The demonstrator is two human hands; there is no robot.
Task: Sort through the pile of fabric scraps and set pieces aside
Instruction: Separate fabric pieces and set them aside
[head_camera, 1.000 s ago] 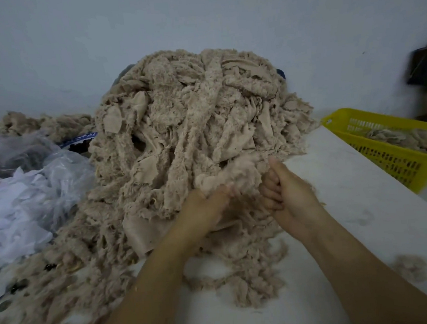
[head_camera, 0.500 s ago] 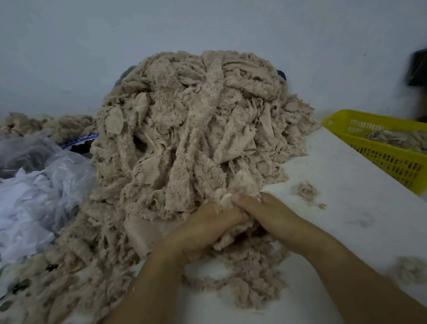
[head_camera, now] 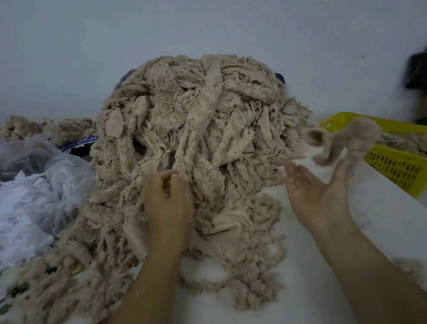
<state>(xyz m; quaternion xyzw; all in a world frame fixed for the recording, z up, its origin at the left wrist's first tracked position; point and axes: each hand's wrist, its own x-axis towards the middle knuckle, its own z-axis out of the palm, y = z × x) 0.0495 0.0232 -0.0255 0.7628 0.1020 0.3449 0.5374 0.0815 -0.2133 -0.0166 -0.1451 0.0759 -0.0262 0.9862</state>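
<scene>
A tall pile of beige fleecy fabric scraps (head_camera: 199,127) fills the middle of the white table (head_camera: 381,225). My left hand (head_camera: 165,201) lies on the pile's front slope, its fingers curled into the scraps there. To the right, my right hand (head_camera: 317,192) is raised palm up with straight, spread fingers. A blurred beige scrap (head_camera: 346,138) hangs in the air just off its fingertips, between the hand and the yellow basket (head_camera: 397,170). Whether the fingers still touch it I cannot tell.
The yellow basket at the table's right edge holds several beige scraps. Clear plastic bags with white material (head_camera: 21,202) lie at the left, with more beige scraps (head_camera: 38,127) behind them. A small tuft (head_camera: 407,266) sits near my right forearm. A dark bag (head_camera: 425,71) hangs on the right wall.
Both hands were together at the pile's front edge. My right hand has swung out to the right and opened, with a scrap now flying toward the basket. My left hand moved up onto the pile.
</scene>
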